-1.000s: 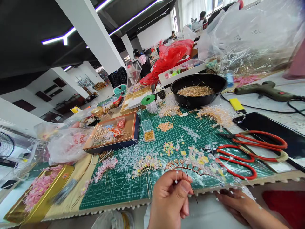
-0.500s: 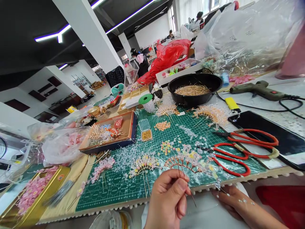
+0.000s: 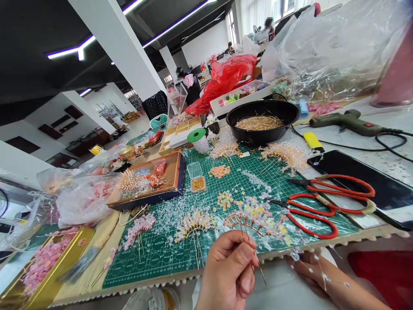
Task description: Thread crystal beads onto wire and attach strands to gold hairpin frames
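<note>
Clutter on the left has not stirred: the tin [image 3: 41,267] of pink blossoms, the bag [image 3: 85,200] and the tray [image 3: 148,181] lie as they did a second ago, beside the mat [image 3: 155,254]. At the mat's near edge the left hand [image 3: 229,275] has its thumb and forefinger pinched on the pin [image 3: 245,224]. Its gilt, flowered head lies over the mat and its prongs stick out below the fingers, towards the person. A second ago that hand was tipped up with a beaded wire standing above the thumb. Now it has settled lower and the prongs show clear of the knuckles, so the grip looks to have shifted along the stem. Further right the scissors [image 3: 329,202] are untouched. The right hand [image 3: 311,269] rests flat just off the mat's edge, much where it was. A clear strand [image 3: 322,275] of beads now trails across its wrist, where before the beads lay nearer the fingertips. Whether those fingers grip the strand I cannot tell.
</note>
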### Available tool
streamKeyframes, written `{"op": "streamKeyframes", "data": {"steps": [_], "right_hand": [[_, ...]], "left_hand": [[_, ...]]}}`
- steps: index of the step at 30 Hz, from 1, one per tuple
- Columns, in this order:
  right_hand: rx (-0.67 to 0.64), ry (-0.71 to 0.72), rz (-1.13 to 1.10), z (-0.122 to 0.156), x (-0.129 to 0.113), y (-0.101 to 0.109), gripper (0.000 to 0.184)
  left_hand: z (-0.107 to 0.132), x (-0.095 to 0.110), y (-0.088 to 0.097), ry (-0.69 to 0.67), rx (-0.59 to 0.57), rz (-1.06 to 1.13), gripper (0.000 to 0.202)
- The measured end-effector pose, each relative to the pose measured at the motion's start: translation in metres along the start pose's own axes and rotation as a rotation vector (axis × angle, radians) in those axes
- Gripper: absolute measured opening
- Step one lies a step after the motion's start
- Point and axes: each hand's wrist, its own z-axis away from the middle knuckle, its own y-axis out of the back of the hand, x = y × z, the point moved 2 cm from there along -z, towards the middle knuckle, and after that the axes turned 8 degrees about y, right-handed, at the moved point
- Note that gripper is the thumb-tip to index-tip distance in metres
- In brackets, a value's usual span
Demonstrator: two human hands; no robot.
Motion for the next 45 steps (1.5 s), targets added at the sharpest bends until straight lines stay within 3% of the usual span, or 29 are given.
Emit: {"op": "streamKeyframes", "data": {"steps": [8,17,24,30,38,41,45], "right_hand": [[-0.114,-0.047,-0.052,0.001,-0.003,-0.003,0.038],[-0.220,-0.055,-0.101,-0.005,0.010,-0.006,0.042],[-0.258,-0.039,-0.123,-0.014,0.034,-0.001,0.028],[-0.262,-0.064,-0.096,-0.018,0.051,0.003,0.029],[-0.253,-0.090,-0.054,-0.018,0.052,0.005,0.028],[-0.240,-0.099,-0.035,-0.018,0.048,0.004,0.028],[-0.224,-0.086,0.018,-0.017,0.041,-0.002,0.033]], "left_hand": [[0.002,0.000,-0.002,0.012,0.004,-0.054,0.027],[-0.001,0.000,-0.007,0.039,0.061,-0.207,0.029],[-0.013,0.009,-0.015,0.081,0.133,-0.468,0.020],[-0.031,0.011,-0.015,0.121,0.138,-0.807,0.017],[-0.031,0.018,-0.008,-0.076,0.290,-1.388,0.026],[-0.028,0.022,-0.009,-0.137,0.271,-1.586,0.027],[-0.019,0.025,-0.007,-0.235,0.201,-1.684,0.026]]}}
